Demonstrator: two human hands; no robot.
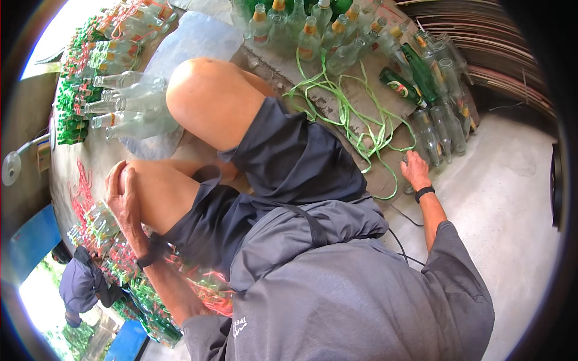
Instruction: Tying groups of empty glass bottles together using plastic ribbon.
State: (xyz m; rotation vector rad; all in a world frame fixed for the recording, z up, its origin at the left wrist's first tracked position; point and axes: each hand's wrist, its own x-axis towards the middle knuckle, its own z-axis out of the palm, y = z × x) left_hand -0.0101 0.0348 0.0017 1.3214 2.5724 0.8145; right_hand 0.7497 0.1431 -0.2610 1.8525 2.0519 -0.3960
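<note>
My right hand is closed around a clear glass bottle, mostly hidden behind the fingers and wrist. Just beyond it stand and lean several clear glass bottles. Two green glass bottles lie tilted among them. A tangle of light green plastic twine spreads on the ground between my thigh and that hand. My left hand rests on my left knee with nothing in it, fingers apart. Ahead of that knee, a cluster of clear bottles lies on a grey slab.
More clear bottles stand at the top. Bundles of bottles tied with red and green twine line the far left, with others beside my left arm. A stack of flat sheets rises upper right. Another person bends at lower left.
</note>
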